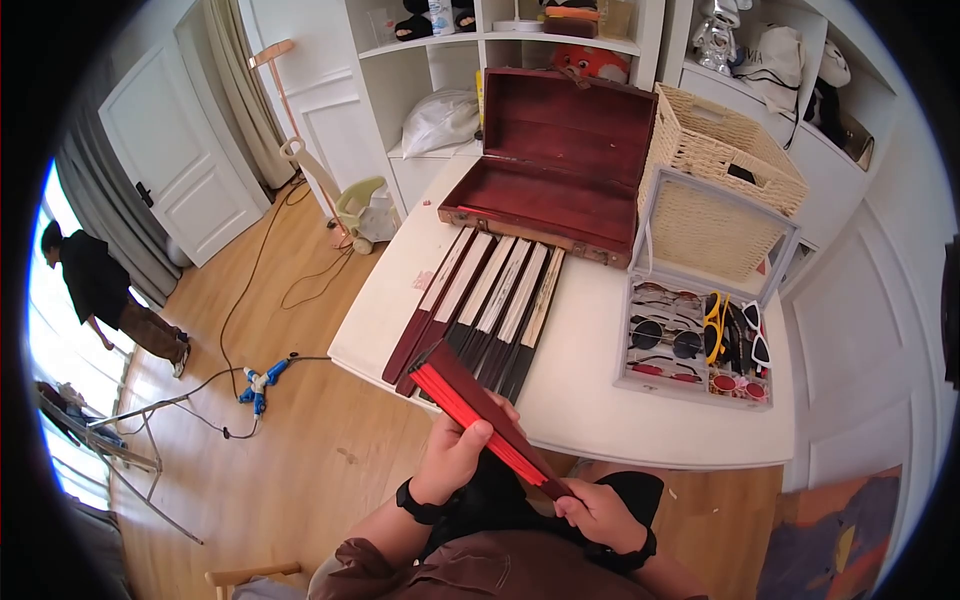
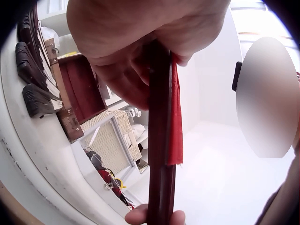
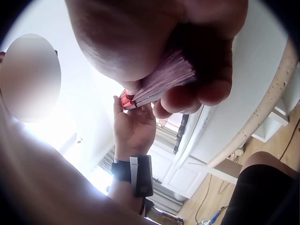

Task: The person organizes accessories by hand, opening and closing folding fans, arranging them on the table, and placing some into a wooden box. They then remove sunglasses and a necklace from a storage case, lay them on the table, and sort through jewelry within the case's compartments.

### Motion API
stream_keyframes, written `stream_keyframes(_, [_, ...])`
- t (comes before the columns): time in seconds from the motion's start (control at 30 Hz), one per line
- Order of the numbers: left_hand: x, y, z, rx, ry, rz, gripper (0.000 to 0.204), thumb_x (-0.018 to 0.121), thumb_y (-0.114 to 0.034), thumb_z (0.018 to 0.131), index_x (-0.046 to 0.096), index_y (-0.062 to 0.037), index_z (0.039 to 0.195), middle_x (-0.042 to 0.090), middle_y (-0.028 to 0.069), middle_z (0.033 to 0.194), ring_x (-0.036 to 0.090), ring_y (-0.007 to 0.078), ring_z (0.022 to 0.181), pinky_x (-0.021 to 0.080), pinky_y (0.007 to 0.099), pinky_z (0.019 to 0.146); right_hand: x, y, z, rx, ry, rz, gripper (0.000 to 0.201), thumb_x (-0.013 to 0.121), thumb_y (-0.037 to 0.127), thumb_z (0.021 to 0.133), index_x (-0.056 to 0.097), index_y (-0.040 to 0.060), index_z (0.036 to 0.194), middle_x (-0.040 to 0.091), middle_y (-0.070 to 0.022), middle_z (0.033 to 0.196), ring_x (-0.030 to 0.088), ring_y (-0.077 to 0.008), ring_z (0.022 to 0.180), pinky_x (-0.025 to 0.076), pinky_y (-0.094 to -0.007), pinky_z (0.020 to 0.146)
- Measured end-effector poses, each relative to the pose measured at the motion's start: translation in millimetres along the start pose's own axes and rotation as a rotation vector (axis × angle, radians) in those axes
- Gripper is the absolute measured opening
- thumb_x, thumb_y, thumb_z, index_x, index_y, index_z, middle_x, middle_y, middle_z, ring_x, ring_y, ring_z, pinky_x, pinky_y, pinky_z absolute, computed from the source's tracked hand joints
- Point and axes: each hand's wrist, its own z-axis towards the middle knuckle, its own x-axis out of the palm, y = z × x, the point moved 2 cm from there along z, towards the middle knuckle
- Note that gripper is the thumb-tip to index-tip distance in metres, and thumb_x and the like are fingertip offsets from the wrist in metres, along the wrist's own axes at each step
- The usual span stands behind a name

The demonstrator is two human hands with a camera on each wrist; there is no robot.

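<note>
A dark red book-like folder (image 1: pixel 490 420) with bright red inner edges is held slanted above the lap, off the table's front edge. The left hand (image 1: pixel 452 462) grips its upper part, thumb on the red edge and fingers behind. At its lower end the right hand (image 1: pixel 603 516) pinches the corner. In the left wrist view the folder (image 2: pixel 160 126) stands on edge, a red cloth-like flap (image 2: pixel 176 122) along one side. The right wrist view shows the right hand (image 3: pixel 187 51) curled round the page edges (image 3: pixel 166 77), with the left hand (image 3: pixel 135 131) at the far end.
Several thick dark books (image 1: pixel 480 300) lie side by side on the white table (image 1: pixel 590 400). Behind them stands an open red-lined case (image 1: pixel 560 140). To the right are a sunglasses box (image 1: pixel 640 375) and a wicker basket (image 1: pixel 725 140). A person (image 1: pixel 95 285) stands far left.
</note>
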Motion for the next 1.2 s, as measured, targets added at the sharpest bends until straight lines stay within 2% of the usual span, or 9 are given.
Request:
stream_keyframes(0.47, [0,-5,8,0.011,0.047,-0.136,0.05,0.068,-0.048,0.095,0.057,-0.0016,0.111,0.065,0.0119,0.102,0.067,0.0235,0.095,0.055,0.0381,0.083,-4,-11,-5,-0.062,0.016,-0.053,0.023,0.055,0.024,0.102,0.065,0.0034,0.099,0.065,-0.0043,0.073,0.064,-0.0161,0.061,0.052,-0.0293,0.062])
stream_keyframes(0.57, [-5,-4,9,0.068,0.074,-0.124,0.052,0.071,-0.048,0.092,0.057,-0.0013,0.111,0.065,0.0123,0.099,0.067,0.0246,0.093,0.055,0.038,0.081,-6,-16,-6,-0.035,0.027,-0.064,0.021,0.059,0.022,0.099,0.066,0.0031,0.102,0.067,-0.0065,0.075,0.066,-0.0187,0.062,0.052,-0.0306,0.062])
stream_keyframes(0.63, [-10,-9,13,0.144,0.033,-0.068,0.056,0.075,-0.051,0.089,0.057,-0.0015,0.107,0.065,0.0125,0.096,0.068,0.0256,0.089,0.055,0.0373,0.077,-7,-22,-6,-0.145,-0.069,-0.306,0.034,0.063,0.022,0.098,0.064,0.0062,0.128,0.072,-0.0104,0.086,0.07,-0.0258,0.072,0.056,-0.0333,0.068])
stream_keyframes(0.73, [-18,-17,17,0.186,-0.009,-0.066,0.058,0.076,-0.054,0.086,0.057,-0.0025,0.104,0.065,0.0123,0.091,0.067,0.0258,0.085,0.054,0.0359,0.073,-11,-18,-3,-0.296,-0.224,-0.391,0.034,0.065,0.022,0.097,0.065,0.0057,0.127,0.073,-0.0125,0.09,0.071,-0.0279,0.076,0.056,-0.0346,0.069])
stream_keyframes(0.87, [-18,-17,16,0.219,-0.004,-0.048,0.06,0.076,-0.057,0.084,0.056,-0.0028,0.101,0.064,0.012,0.087,0.067,0.0247,0.081,0.054,0.0346,0.07,-10,-17,-5,-0.258,-0.14,-0.304,0.034,0.065,0.022,0.097,0.065,0.0058,0.127,0.072,-0.0122,0.09,0.071,-0.0268,0.078,0.056,-0.0332,0.07])
stream_keyframes(0.97, [-17,-15,17,0.242,-0.033,-0.021,0.06,0.073,-0.062,0.084,0.05,-0.0074,0.096,0.061,0.0102,0.086,0.061,0.0212,0.069,0.05,0.0344,0.06,-8,-13,-7,-0.116,-0.032,-0.115,0.026,0.062,0.025,0.099,0.068,0.0031,0.112,0.069,-0.0066,0.08,0.067,-0.0186,0.066,0.053,-0.0296,0.064])
stream_keyframes(1.03, [-15,-12,15,0.133,0.077,-0.124,0.061,0.078,-0.054,0.084,0.057,-0.0018,0.109,0.064,0.0123,0.094,0.066,0.0233,0.086,0.054,0.0354,0.076,-7,-22,-9,0.0,0.057,-0.056,0.031,0.06,0.022,0.101,0.065,0.0068,0.128,0.071,-0.0063,0.085,0.069,-0.0178,0.069,0.054,-0.0286,0.066])
stream_keyframes(1.13, [22,-17,8,-0.094,0.235,-0.092,0.05,0.078,-0.038,0.09,0.059,0.0004,0.115,0.063,0.013,0.105,0.065,0.0228,0.098,0.052,0.0357,0.085,-10,-13,-7,0.031,0.096,0.042,0.031,0.058,0.023,0.103,0.064,0.0069,0.128,0.07,-0.0026,0.082,0.065,-0.0134,0.064,0.053,-0.027,0.064])
stream_keyframes(1.2, [22,-11,4,-0.083,0.539,0.204,0.037,0.073,-0.022,0.094,0.06,0.0021,0.119,0.062,0.0128,0.114,0.062,0.0212,0.106,0.051,0.0353,0.091,-12,-8,-4,-0.01,0.091,0.075,0.031,0.058,0.024,0.103,0.064,0.0065,0.127,0.069,-0.0013,0.081,0.064,-0.0123,0.063,0.052,-0.0265,0.063])
